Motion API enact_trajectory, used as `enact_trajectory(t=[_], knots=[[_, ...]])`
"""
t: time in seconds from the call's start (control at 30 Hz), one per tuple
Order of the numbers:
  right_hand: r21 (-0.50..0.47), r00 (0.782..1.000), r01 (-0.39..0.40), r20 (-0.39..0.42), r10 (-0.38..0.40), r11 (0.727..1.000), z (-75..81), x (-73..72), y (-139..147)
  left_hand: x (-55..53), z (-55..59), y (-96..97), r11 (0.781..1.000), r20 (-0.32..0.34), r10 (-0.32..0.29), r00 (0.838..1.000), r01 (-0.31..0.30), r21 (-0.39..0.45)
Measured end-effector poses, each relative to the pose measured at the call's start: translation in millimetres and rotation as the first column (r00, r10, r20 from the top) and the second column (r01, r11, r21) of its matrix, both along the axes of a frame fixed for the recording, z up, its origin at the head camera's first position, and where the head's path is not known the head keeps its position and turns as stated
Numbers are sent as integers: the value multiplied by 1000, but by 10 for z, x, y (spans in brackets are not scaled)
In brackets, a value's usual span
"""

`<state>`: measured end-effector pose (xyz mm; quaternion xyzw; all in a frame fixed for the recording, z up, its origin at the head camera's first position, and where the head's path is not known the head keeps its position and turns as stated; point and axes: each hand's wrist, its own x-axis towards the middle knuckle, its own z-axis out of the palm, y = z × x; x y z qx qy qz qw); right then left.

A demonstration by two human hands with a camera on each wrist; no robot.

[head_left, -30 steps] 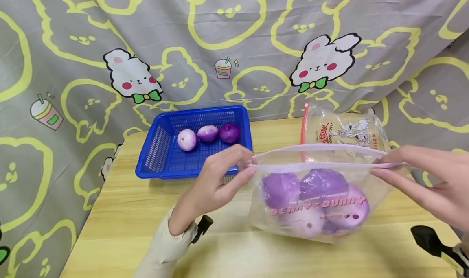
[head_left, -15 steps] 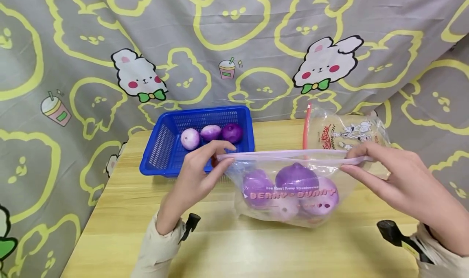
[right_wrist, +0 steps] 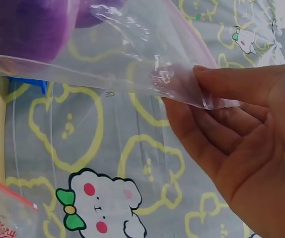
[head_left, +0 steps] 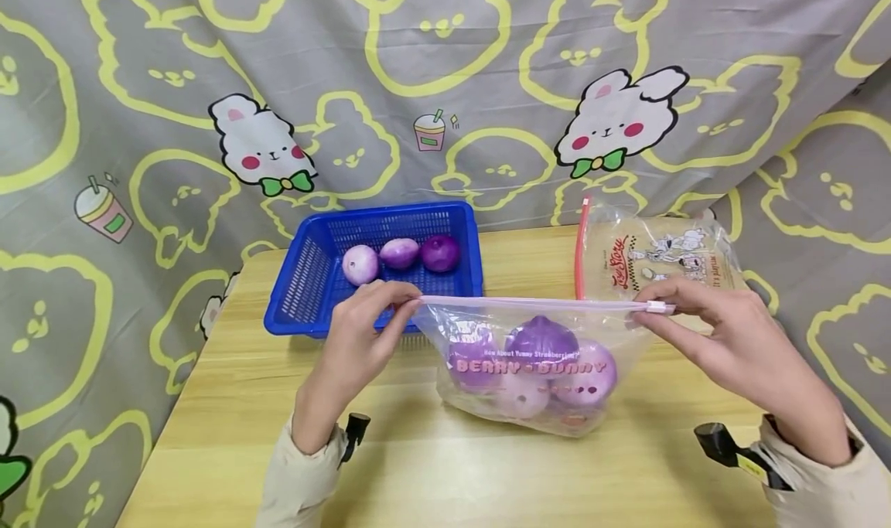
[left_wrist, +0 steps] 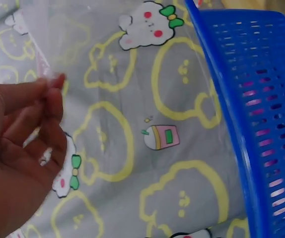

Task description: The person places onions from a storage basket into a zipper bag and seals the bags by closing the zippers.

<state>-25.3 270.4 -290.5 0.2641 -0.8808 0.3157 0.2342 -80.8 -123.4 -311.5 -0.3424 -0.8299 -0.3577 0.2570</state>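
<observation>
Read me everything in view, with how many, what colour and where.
Table: one, tan, foreground
Berry Bunny zip bag: one, clear with pink zip, centre
Zip slider: one, white, pink zip's right end
Bagged onions: at least four, purple, inside that bag
Basket: one, blue, left rear
Loose onions: three, two pale purple, one dark, in basket
Toy Story zip bag: one, clear with red zip, right rear
Printed cloth: count unclear, grey and yellow, behind
Wrist devices: two, black, one per wrist
Sleeves: two, cream, one per arm
Left hand: one, pinching pink zip's left end
Right hand: one, pinching its right end
</observation>
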Motion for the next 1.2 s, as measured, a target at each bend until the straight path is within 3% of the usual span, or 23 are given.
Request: enact_trajectory(t=[0.17,0.27,0.37,0.53,0.6,0.7,0.83,0.9,1.07,1.2], knots=[[-24,994,100,-49,-101,995,8,-20,-34,61,117,5,988,-2,117,993,-117,-96],[-31,996,62,-69,-64,998,51,-20,-96,179,250,86,979,-13,155,988,-155,-130],[-67,993,-28,-113,20,997,99,-19,-199,325,398,263,984,-67,112,991,-120,-129],[-105,967,-154,-221,128,983,174,-3,-457,491,537,680,988,-151,-49,987,26,-149],[-103,958,-182,-242,152,978,187,8,-573,534,541,836,983,-178,-72,981,39,-182],[-95,954,-216,-234,189,972,165,32,-729,582,493,1002,973,-239,-68,969,12,-230],[-95,951,-262,-195,240,960,79,19,-870,569,389,1064,974,-318,-36,948,-37,-222],[-88,961,-256,-126,244,963,84,30,-890,546,366,1056,978,-340,-29,940,-44,-206],[-27,977,-210,23,211,977,128,76,-840,493,366,1045,977,-343,-43,938,-32,-211],[-7,977,-208,34,208,978,109,61,-816,453,345,1047,977,-326,-43,944,-28,-211]])
